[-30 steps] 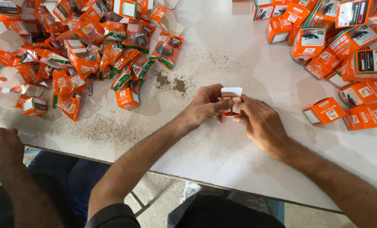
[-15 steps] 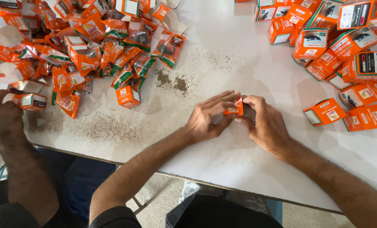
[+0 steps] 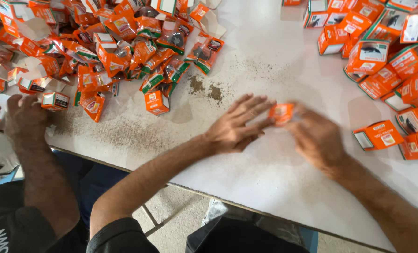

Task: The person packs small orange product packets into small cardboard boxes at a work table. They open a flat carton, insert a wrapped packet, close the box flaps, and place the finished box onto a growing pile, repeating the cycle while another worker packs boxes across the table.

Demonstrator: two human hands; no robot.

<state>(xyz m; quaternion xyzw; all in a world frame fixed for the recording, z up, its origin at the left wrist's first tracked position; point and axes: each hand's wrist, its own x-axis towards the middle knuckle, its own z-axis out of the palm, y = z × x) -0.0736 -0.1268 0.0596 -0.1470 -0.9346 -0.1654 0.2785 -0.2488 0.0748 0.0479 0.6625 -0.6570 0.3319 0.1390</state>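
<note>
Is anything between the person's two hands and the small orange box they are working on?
Nothing visible. The small orange box is already pinched between the left hand and the blurred right hand, over bare white table, apart from both box piles.

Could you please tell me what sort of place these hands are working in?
Probably a small packing workshop. The left hand and right hand handle a little orange box over a white table, between a heap of opened cartons and a pile of closed boxes. Another person's hand works beside them.
</note>
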